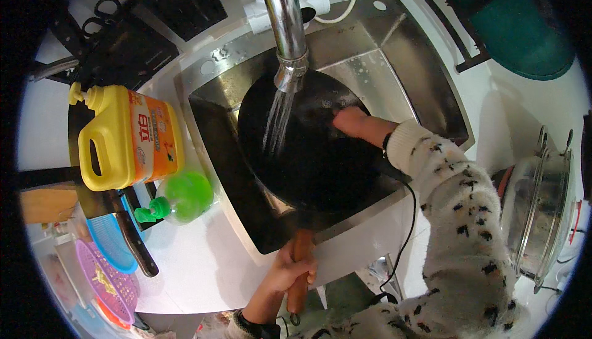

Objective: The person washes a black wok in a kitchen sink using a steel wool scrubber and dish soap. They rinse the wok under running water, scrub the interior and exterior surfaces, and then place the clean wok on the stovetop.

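Observation:
A large black wok (pixel 314 163) lies in the stainless steel sink (pixel 397 57). Its wooden handle (pixel 301 246) sticks out over the sink's front rim, and my left hand (pixel 291 267) is wrapped around it. My right hand (pixel 352 122) reaches into the wok with its fingers curled down at the inner wall. Whatever may be under those fingers is hidden. From the chrome faucet (pixel 289 29), a stream of water (pixel 277 124) pours into the left part of the wok.
Left of the sink stand a yellow detergent jug (pixel 108 140) and a green pump bottle (pixel 187 195). A cleaver's dark handle (pixel 136 242) points towards me, near blue (pixel 111 242) and purple baskets (pixel 108 283). Glass lids (pixel 536 214) stand at right; a black cable (pixel 409 228) hangs by my right sleeve.

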